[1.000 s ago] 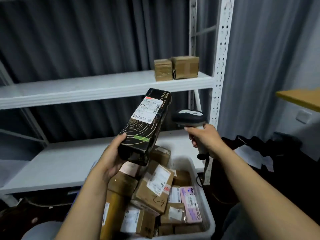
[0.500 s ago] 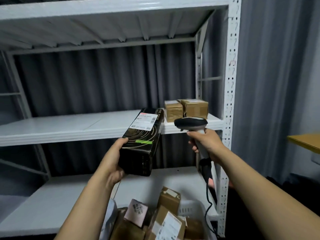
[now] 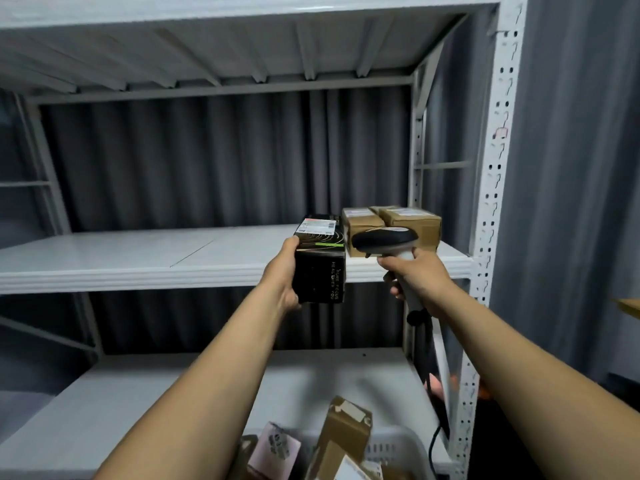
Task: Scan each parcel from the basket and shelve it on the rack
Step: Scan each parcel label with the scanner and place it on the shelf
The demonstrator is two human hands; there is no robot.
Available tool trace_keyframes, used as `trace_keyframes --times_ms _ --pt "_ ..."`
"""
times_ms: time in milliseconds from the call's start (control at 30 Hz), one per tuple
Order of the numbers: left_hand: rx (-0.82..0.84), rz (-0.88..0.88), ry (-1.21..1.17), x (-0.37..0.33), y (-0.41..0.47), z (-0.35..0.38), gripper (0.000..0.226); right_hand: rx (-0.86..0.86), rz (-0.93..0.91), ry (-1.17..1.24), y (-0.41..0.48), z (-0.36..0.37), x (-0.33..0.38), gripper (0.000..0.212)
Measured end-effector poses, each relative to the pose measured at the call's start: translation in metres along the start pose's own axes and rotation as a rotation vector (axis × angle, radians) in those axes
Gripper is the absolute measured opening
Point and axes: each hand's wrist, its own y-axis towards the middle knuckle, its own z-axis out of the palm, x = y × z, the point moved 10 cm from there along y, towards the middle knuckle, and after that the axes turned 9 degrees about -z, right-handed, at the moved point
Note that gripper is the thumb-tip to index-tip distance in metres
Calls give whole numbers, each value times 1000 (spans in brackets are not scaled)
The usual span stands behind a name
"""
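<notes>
My left hand [image 3: 282,271] grips a long black parcel [image 3: 320,258] with a white label on top, its far end lying over the front edge of the white rack's middle shelf [image 3: 138,258]. Just right of it, my right hand [image 3: 414,277] holds a grey barcode scanner [image 3: 384,242] by its handle, head pointing left toward the parcel. Two brown cardboard parcels [image 3: 394,223] stand on the shelf behind the scanner. The white basket [image 3: 391,445] at the bottom holds several more parcels.
The rack's right upright [image 3: 495,202] with punched holes stands just right of my right hand. A lower shelf [image 3: 173,393] lies below, an upper shelf [image 3: 242,36] above. The scanner cable [image 3: 433,441] hangs down by the basket. Grey curtains hang behind.
My left hand has carried the black parcel up and forward onto the middle shelf's edge beside the brown parcels. The view has tilted upward, so less of the basket shows.
</notes>
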Motion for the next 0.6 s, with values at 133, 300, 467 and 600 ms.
trace_keyframes --times_ms 133,300,467,600 --pt "-74 171 124 -20 28 8 82 -49 -22 -61 21 -14 3 17" --pt "-232 545 700 -42 36 14 106 -118 -51 -137 47 -37 3 8" --pt "-338 710 866 -63 56 16 71 -166 -67 -185 74 -46 -4 10" --pt "-389 732 1003 -80 82 24 56 -178 -70 -255 93 -44 -16 12"
